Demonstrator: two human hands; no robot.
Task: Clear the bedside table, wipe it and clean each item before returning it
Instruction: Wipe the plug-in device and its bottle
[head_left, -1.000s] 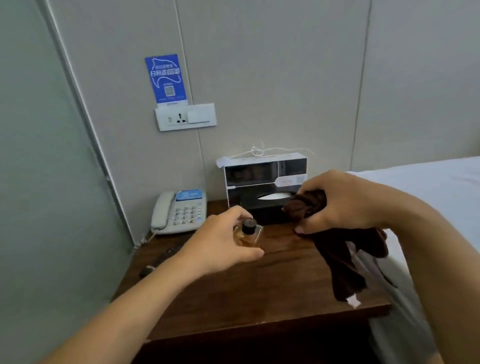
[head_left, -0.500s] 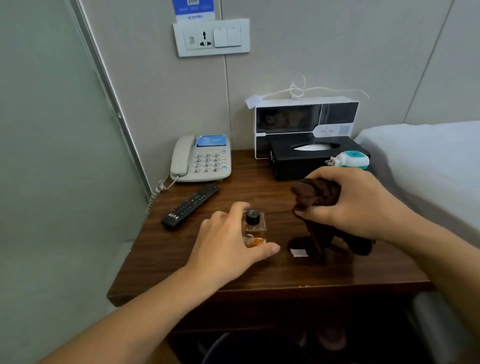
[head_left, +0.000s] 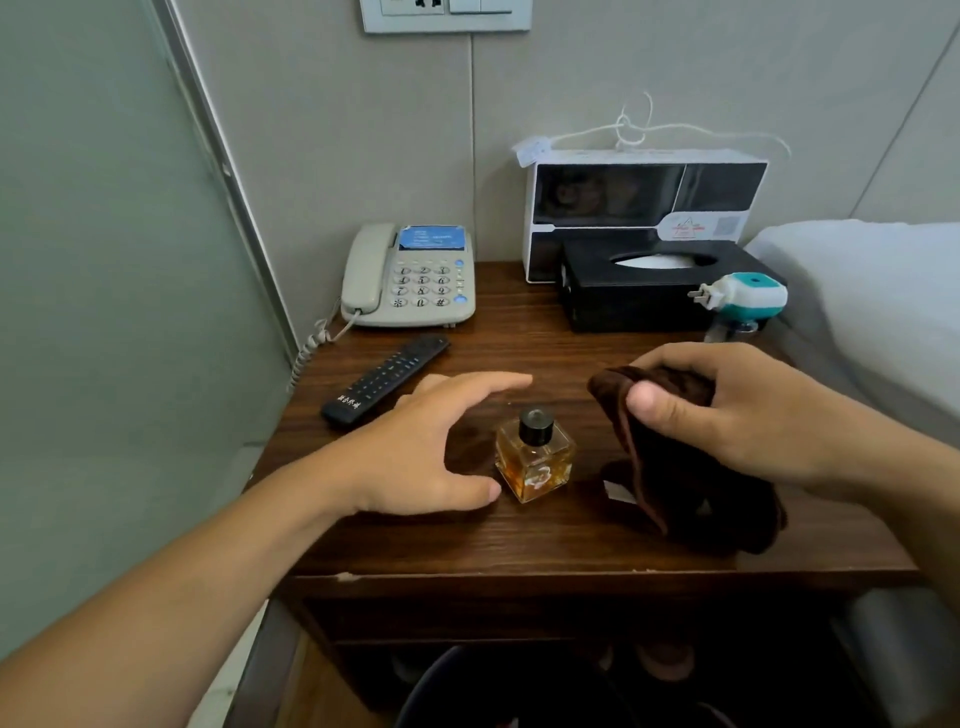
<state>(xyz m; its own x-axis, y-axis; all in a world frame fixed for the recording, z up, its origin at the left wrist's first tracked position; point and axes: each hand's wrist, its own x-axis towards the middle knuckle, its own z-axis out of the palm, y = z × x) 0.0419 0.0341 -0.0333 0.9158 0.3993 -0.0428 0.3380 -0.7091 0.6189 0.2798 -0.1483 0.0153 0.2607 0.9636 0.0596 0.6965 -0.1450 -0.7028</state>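
Two hands work here: the left hand (head_left: 426, 447) lies spread, thumb at the perfume bottle (head_left: 535, 457) standing on the bedside table (head_left: 519, 540), while the right hand (head_left: 737, 415) clutches a brown cloth (head_left: 675, 488). A careless knock could topple the bottle. The remote (head_left: 387, 384), telephone (head_left: 410, 275) and tissue box (head_left: 644, 291) crowd the back.

I counted one perfume bottle (head_left: 535, 457) near the table's (head_left: 519, 540) front edge, one brown cloth (head_left: 685, 467) toward its right edge, one remote (head_left: 384, 379) by the left edge, one telephone (head_left: 410, 275) at the back left corner, one tissue box (head_left: 649, 291), one white carton (head_left: 644, 202) and one plug-in device (head_left: 743, 299) at the back right. Two hands showed.
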